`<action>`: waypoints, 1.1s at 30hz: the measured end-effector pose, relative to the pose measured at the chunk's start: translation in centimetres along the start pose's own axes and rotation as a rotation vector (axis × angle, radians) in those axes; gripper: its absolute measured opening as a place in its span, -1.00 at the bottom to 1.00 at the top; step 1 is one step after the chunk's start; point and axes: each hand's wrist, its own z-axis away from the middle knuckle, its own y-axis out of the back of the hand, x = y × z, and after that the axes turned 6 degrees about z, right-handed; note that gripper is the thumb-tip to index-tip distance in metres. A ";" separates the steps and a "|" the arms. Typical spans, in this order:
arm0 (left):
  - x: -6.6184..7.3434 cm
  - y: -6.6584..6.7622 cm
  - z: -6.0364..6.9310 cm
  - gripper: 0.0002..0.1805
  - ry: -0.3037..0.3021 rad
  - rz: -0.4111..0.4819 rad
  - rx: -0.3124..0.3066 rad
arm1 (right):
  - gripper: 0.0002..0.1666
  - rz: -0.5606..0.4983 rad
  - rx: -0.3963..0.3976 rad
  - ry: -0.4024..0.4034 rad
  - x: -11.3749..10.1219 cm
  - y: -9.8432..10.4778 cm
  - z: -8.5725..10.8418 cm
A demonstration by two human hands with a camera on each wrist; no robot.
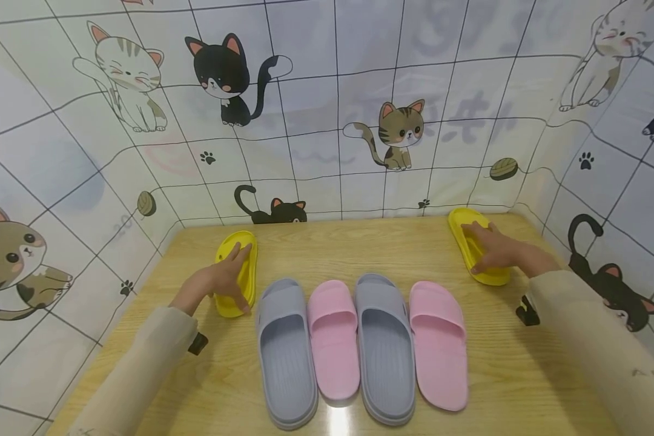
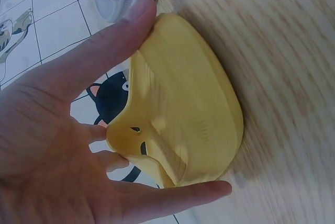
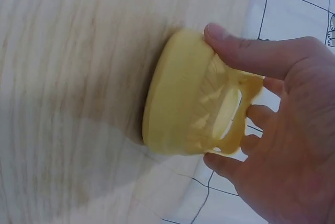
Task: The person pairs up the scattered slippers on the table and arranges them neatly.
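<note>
On the left of the wooden table, a yellow slipper lies under my left hand. The thumb reaches along one side of its edge, and an outstretched finger lies at the other side. My right hand is over a second yellow slipper at the back right. Its thumb meets the near edge, while the other fingers spread across the upper part with holes. Between the hands stand a grey slipper, a pink slipper, another grey slipper and another pink slipper.
The wooden table meets a back wall covered in a tile-and-cat print. Similar printed sheets stand at the left and right. The grey and pink slippers form a close row, toes away from me.
</note>
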 end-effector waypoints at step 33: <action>-1.6 1.3 -3.0 0.62 -0.203 -0.019 0.037 | 0.37 -0.018 -0.010 -0.078 0.0 -0.3 -0.4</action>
